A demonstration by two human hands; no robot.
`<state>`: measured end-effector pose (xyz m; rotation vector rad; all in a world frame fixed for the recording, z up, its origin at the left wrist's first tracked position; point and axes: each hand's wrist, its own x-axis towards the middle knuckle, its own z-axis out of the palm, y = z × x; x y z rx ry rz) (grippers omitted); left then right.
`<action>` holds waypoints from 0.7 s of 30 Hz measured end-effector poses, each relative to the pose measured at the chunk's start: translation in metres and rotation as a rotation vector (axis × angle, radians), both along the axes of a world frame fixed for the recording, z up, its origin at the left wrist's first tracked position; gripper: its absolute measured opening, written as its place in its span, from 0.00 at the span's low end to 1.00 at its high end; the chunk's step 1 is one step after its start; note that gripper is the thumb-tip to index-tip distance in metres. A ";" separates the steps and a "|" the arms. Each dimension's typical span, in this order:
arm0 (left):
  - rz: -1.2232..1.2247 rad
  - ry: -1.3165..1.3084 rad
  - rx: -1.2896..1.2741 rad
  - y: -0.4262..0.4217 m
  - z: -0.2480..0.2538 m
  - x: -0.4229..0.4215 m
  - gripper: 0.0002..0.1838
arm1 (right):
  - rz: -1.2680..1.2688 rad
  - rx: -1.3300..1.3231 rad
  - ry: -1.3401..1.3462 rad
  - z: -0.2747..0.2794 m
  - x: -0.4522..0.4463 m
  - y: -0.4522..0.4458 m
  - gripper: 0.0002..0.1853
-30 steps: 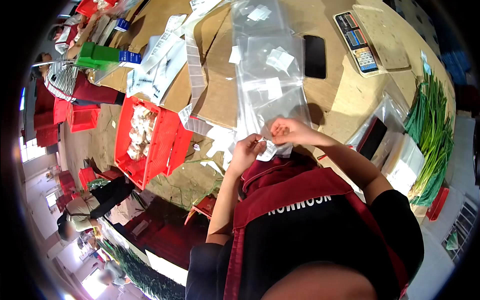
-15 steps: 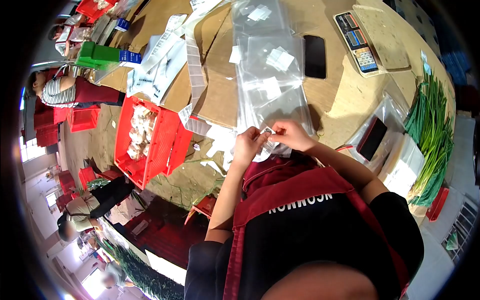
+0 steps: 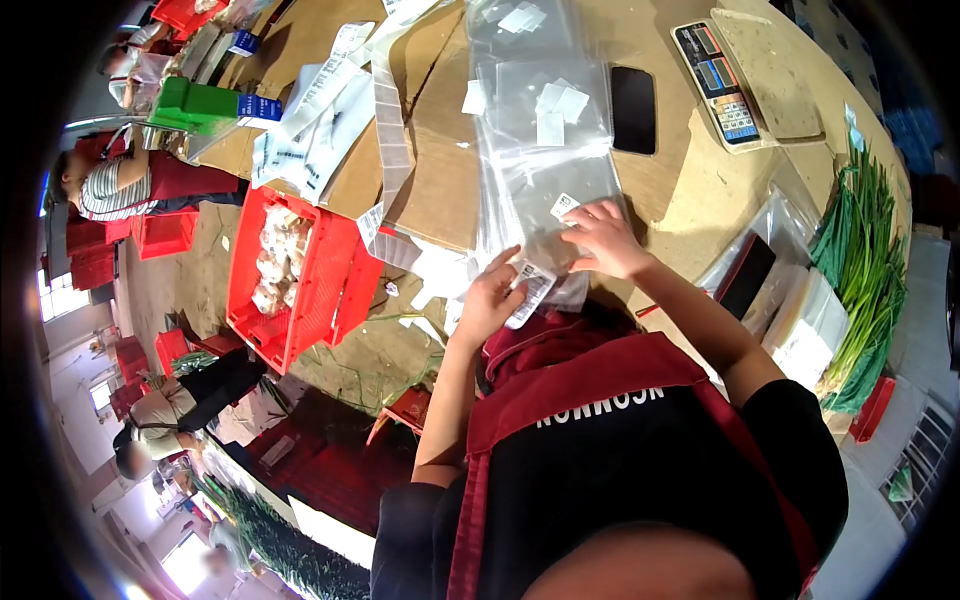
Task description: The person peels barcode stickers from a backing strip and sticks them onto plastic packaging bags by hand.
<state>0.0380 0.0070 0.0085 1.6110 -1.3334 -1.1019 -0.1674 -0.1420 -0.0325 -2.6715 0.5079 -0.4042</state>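
Observation:
My left hand (image 3: pixel 487 304) has its fingers closed on a strip of printed labels (image 3: pixel 533 288) near the front of my apron. Over the clear plastic bags (image 3: pixel 545 180) lies my right hand (image 3: pixel 608 240), its fingers spread and stretched out. One small printed label (image 3: pixel 564 206) rests on the bag at its fingertips; I cannot tell whether it is stuck down. Further up the bags sit several small white squares (image 3: pixel 563 103). Just right of the bags is a black phone (image 3: pixel 633 110).
A scale with a keypad (image 3: pixel 716 85) stands at the upper right, green stalks (image 3: pixel 862 260) at the right edge. Long label strips (image 3: pixel 390 130) trail over the table's left part. A red crate (image 3: pixel 330 285) with bagged goods stands left, and people work beyond it.
My hands have separated. The right hand has moved up and right onto the bags, fingers spreading, and a label now lies at its fingertips. The left hand keeps the strip.

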 end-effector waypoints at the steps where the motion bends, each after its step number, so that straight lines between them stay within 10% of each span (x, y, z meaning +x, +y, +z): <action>1: -0.002 0.003 0.002 0.000 -0.001 -0.001 0.07 | -0.002 0.002 0.003 -0.009 -0.003 0.002 0.19; 4: 0.077 0.131 0.019 -0.002 -0.007 -0.001 0.06 | -0.105 -0.029 -0.071 -0.021 -0.003 -0.002 0.03; 8: 0.073 0.131 0.041 0.002 -0.015 0.000 0.07 | -0.087 0.171 -0.068 -0.018 -0.002 -0.014 0.06; 10: 0.096 0.155 0.103 0.006 -0.020 -0.001 0.08 | -0.130 0.662 0.021 -0.006 -0.003 -0.032 0.02; 11: 0.123 0.178 0.164 0.007 -0.021 -0.001 0.08 | -0.631 0.928 -0.166 0.001 -0.003 -0.033 0.02; 13: 0.125 0.166 0.164 0.006 -0.004 -0.003 0.09 | -0.746 0.814 -0.861 0.026 -0.011 -0.074 0.04; 15: 0.216 0.227 0.271 -0.002 0.008 -0.008 0.08 | -0.823 0.432 -1.000 0.074 -0.001 -0.077 0.03; 17: 0.175 0.238 0.304 -0.008 0.003 -0.014 0.06 | -0.536 0.311 -0.754 0.081 -0.003 -0.060 0.05; 21: -0.025 0.291 0.205 -0.021 0.009 -0.027 0.05 | -0.011 0.959 0.025 0.060 0.014 0.007 0.06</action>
